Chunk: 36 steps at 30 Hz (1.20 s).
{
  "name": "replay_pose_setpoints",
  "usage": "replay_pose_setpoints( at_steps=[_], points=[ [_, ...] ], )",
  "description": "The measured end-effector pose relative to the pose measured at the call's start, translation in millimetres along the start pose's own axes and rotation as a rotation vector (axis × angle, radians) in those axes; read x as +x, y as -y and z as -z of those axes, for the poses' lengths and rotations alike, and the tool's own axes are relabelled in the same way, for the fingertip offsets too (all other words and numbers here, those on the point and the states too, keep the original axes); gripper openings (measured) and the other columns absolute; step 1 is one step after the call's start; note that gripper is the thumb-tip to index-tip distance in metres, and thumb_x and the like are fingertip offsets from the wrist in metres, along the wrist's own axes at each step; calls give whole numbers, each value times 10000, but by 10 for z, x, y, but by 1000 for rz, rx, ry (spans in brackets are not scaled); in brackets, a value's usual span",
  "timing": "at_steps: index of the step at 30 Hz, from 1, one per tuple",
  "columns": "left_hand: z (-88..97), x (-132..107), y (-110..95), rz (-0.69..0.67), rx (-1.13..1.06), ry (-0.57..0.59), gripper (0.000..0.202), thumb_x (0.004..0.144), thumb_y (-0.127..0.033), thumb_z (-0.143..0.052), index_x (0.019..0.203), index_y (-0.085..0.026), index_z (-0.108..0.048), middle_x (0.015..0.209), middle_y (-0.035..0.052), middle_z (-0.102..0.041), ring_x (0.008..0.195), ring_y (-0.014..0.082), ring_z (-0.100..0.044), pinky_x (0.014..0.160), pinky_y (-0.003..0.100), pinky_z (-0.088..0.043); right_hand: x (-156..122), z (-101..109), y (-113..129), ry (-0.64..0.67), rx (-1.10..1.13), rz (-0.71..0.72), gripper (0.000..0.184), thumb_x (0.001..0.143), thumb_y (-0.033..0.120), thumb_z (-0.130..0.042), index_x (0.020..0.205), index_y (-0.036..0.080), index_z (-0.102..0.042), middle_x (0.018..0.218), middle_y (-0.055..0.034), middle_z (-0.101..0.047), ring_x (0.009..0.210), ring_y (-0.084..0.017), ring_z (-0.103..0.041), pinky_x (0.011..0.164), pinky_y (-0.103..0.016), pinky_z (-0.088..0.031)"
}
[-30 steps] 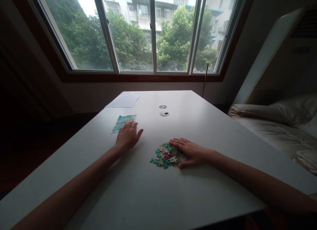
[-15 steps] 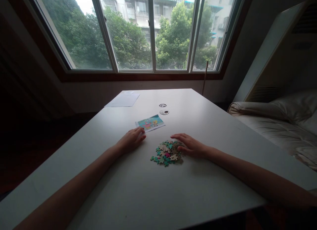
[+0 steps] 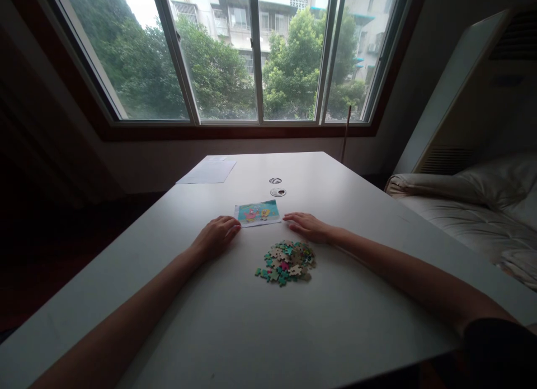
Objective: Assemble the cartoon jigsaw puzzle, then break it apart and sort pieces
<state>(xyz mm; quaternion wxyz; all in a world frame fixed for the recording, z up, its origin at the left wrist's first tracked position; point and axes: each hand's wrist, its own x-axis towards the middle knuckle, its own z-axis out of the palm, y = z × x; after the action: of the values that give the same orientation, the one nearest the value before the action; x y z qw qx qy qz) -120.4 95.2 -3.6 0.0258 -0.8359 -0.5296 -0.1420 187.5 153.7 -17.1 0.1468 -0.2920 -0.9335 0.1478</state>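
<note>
A colourful cartoon picture sheet (image 3: pixel 258 213) lies flat near the middle of the white table (image 3: pixel 201 316). At its lower left corner rests my left hand (image 3: pixel 217 234), palm down, the fingers loosely stretched and their tips at the sheet's edge. My right hand (image 3: pixel 308 227) lies open on the other side, fingertips close to the sheet's right edge; whether they touch it I cannot tell. Between my forearms, nearer to me, is a heap of jigsaw puzzle pieces (image 3: pixel 285 262), some green or pink, others showing their plain beige backs.
White paper (image 3: pixel 208 171) lies at the table's far left corner. Two round printed marks or discs (image 3: pixel 277 192) are beyond the picture sheet. A light padded seat (image 3: pixel 453 204) stands to the right, and a window (image 3: pixel 226 59) is behind the table.
The picture sheet has turned straighter and come slightly nearer. My right hand has moved off the puzzle heap, away from me, to the sheet's right side. My left hand has shifted slightly left.
</note>
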Motion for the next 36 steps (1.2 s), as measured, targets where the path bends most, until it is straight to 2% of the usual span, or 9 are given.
replay_pose_setpoints(
  at_steps=[6, 11, 20, 24, 36],
  points=[
    [-14, -6, 70, 108, 64, -22, 323, 872, -341, -298, 942, -192, -576, 999, 66, -615, 947, 210, -539, 825, 317, -420, 330, -94, 31, 44, -84, 37, 476, 896, 471, -246, 1249, 229, -452, 1334, -56, -413, 1222, -216, -356, 1005, -422, -265],
    [-25, -12, 70, 250, 142, -53, 312, 859, -350, -315, 898, -171, -566, 932, 98, -612, 868, 234, -563, 718, 323, -437, 456, -137, 40, 45, -142, 65, 498, 896, 478, -224, 1270, 231, -440, 1332, -36, -420, 1201, -229, -357, 997, -416, -271],
    [-1, -21, -30, 310, 163, -22, 282, 849, -331, -328, 896, -181, -562, 950, 80, -612, 910, 222, -553, 731, 298, -432, 413, -161, 38, 1, -104, 36, 511, 903, 485, -177, 1247, 249, -471, 1311, -32, -446, 1193, -207, -379, 997, -389, -287],
    [9, -12, -25, 310, 167, -15, 279, 845, -335, -331, 894, -182, -559, 948, 82, -610, 897, 223, -558, 702, 292, -434, 394, -138, 52, 6, -98, 46, 494, 902, 494, -182, 1225, 283, -490, 1306, -33, -448, 1195, -204, -381, 992, -391, -286],
    [-46, -26, 6, 339, 180, -20, 308, 859, -373, -298, 924, -199, -544, 971, 72, -616, 857, 226, -585, 644, 286, -434, 415, -170, 25, 7, -133, 21, 501, 906, 478, -169, 1263, 266, -449, 1310, -51, -439, 1200, -209, -377, 986, -392, -294]
  ],
)
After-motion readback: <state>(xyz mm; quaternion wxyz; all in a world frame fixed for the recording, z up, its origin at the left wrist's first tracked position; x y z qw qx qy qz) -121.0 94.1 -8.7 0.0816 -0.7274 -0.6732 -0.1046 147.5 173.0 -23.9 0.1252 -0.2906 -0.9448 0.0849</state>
